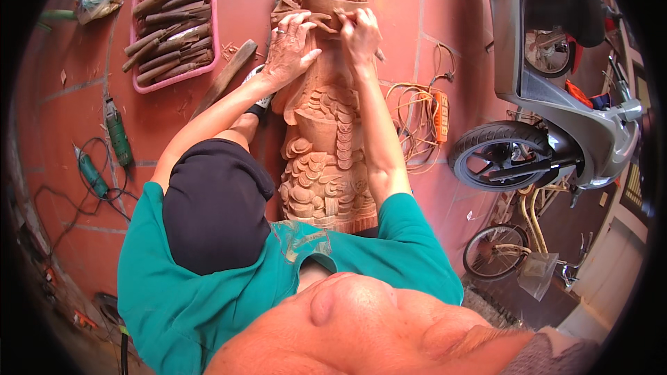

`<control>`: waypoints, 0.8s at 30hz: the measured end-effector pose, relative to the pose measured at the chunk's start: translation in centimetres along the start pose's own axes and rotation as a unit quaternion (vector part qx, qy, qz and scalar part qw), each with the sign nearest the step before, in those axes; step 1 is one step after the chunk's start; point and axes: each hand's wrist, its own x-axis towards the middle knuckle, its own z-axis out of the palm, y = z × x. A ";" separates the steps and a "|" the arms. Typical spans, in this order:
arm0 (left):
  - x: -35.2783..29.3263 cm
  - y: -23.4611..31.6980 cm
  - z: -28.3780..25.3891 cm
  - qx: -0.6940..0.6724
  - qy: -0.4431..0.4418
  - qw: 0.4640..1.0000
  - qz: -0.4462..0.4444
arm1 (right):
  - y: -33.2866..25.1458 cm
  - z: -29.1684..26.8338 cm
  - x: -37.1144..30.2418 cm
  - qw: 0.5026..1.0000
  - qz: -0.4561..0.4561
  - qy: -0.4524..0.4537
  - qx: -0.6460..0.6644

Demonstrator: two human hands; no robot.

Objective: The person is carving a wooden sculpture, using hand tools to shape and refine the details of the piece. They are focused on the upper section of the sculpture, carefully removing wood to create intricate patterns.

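Note:
A large carved wooden statue (323,132) lies lengthwise in front of me, with a bearded figure's head at its far end and stacked scale-like or coin-like shapes toward me. My left hand (286,52) rests on its upper left part, fingers spread and holding nothing. Just to the right, my right hand (360,36) is closed in a pinch against the statue's chest. A thin, stick-like tool (380,55) pokes out past its right side; most of it is hidden by the fingers, so its exact kind does not show.
A pink tray (215,21) full of wood-handled carving tools (174,21) lies at left, near a wooden mallet-like piece (226,76). Green corded power tools (117,132) lie lower left. At right are an orange power strip (440,117) with tangled cord, a motorbike (549,149) and a bicycle (497,251).

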 end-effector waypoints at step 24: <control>-0.8 -0.3 0.7 0.012 0.006 1.000 0.003 | 0.7 -0.3 -1.5 1.000 0.011 -0.008 0.013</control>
